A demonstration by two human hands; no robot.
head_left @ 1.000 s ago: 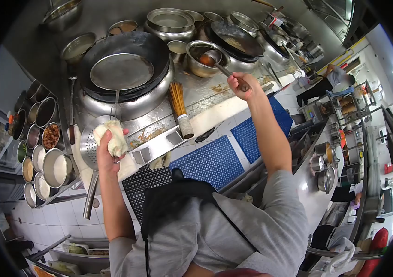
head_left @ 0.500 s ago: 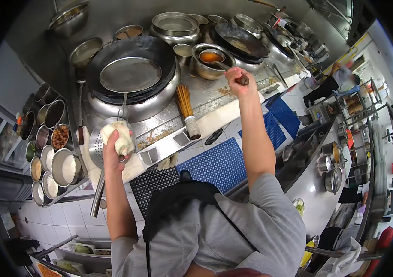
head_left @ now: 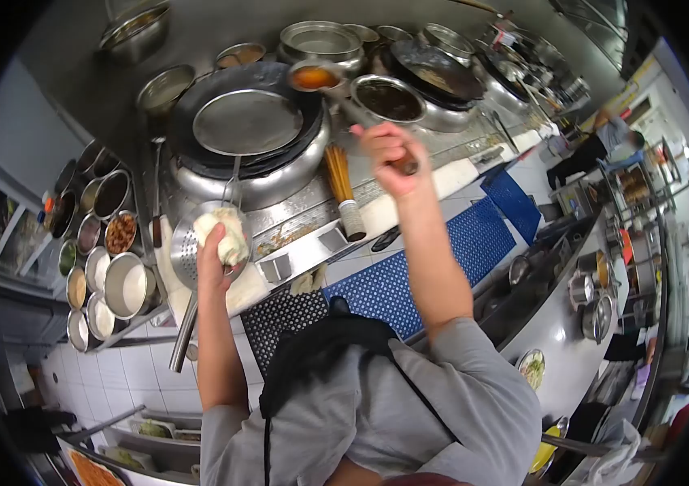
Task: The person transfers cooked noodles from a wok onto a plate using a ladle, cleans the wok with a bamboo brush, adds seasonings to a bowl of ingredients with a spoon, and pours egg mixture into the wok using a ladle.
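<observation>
My right hand [head_left: 394, 158] is closed round the handle of a ladle [head_left: 316, 77] whose bowl carries orange liquid. That bowl hangs over the right rim of a black wok [head_left: 187, 136], left of a steel pot of dark liquid [head_left: 389, 99]. Inside the wok shows a round, flat grey disc [head_left: 247, 121], possibly a strainer; a thin handle runs from it towards my left hand [head_left: 213, 257]. A bunched white cloth [head_left: 233, 235] is gripped in that hand, and whatever lies under the cloth is hidden. Behind it rests a perforated skimmer [head_left: 186, 251], its handle pointing down.
A bamboo brush [head_left: 340, 182] lies on the stove's front ledge. Several bowls of ingredients stand at the left, one with brown chunks [head_left: 121, 231]. Another wok [head_left: 435, 73] sits further right. A long counter [head_left: 559, 348] runs behind me; a person [head_left: 595, 150] is at the far right.
My right hand has lifted the ladle out of the pot and carried it left to the wok's rim. My left hand keeps its hold on the cloth. The view has shifted slightly.
</observation>
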